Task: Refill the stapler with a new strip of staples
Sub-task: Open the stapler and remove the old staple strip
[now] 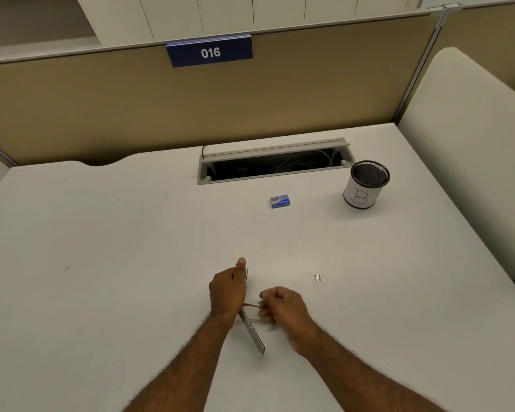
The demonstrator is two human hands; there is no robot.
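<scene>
- Stapler (252, 331) lies opened on the desk (101, 248), left hand (227, 289) gripping it.
- Right hand (280, 304) pinches a staple strip (252, 305) at the stapler.
- Staple box (279, 201) sits well apart.

Desk item count: seven things, two hands.
One stapler (252, 330), one staple strip (251, 305), one staple box (279, 201), one loose staple piece (317, 277), one mesh pen cup (366, 184), one number sign (210, 52), one cable tray (275, 162), two hands: left hand (226, 289), right hand (283, 303).
</scene>
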